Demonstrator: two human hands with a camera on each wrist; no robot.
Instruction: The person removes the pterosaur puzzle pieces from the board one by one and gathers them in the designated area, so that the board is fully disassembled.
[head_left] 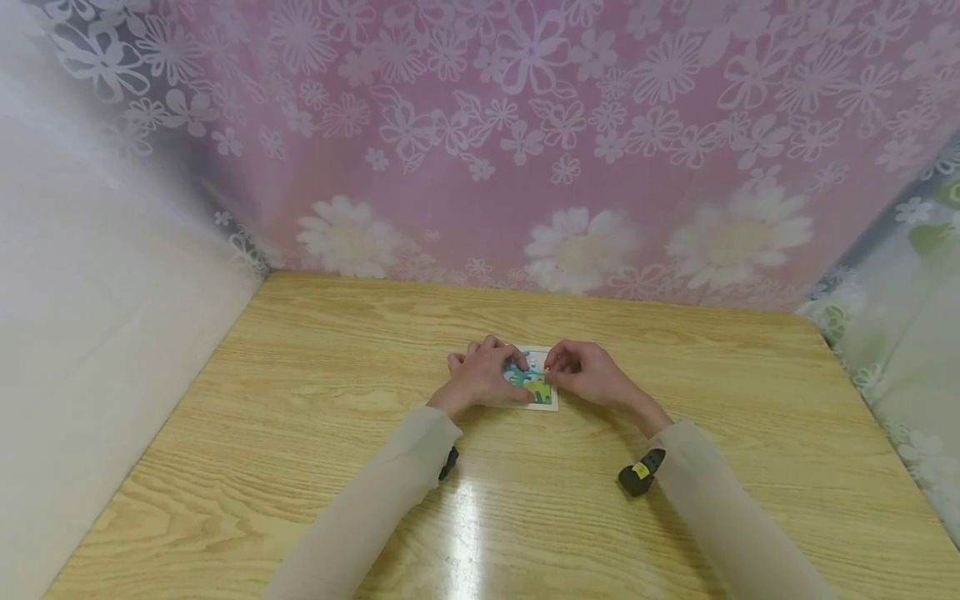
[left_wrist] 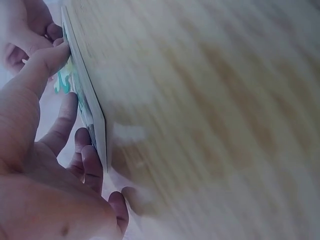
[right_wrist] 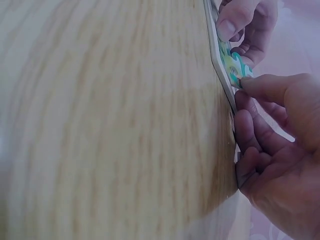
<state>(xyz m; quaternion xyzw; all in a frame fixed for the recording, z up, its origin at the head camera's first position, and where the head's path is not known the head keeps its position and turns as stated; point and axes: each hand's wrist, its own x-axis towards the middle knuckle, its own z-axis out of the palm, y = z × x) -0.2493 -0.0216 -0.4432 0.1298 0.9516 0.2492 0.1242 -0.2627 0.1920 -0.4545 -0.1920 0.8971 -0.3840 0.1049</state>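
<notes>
A small picture board point(head_left: 553, 400) with a white border and a green, blue and white scene lies on the table; it looks like a jigsaw puzzle. My left hand point(head_left: 483, 375) spreads over its left part, the thumb pressing near the front edge and the fingertips on the picture. At the right edge my right hand point(head_left: 592, 372) pinches a small green and white puzzle piece point(right_wrist: 236, 70) between thumb and forefinger. The piece stands tilted up from the board's surface in the right wrist view. My hands hide much of the picture.
The board rests on a wood-grain table point(head_left: 300, 433). A pink flowered curtain point(head_left: 450, 167) hangs behind its far edge, with pale cloth point(head_left: 112, 250) along the left side and more flowered cloth point(head_left: 900, 333) on the right.
</notes>
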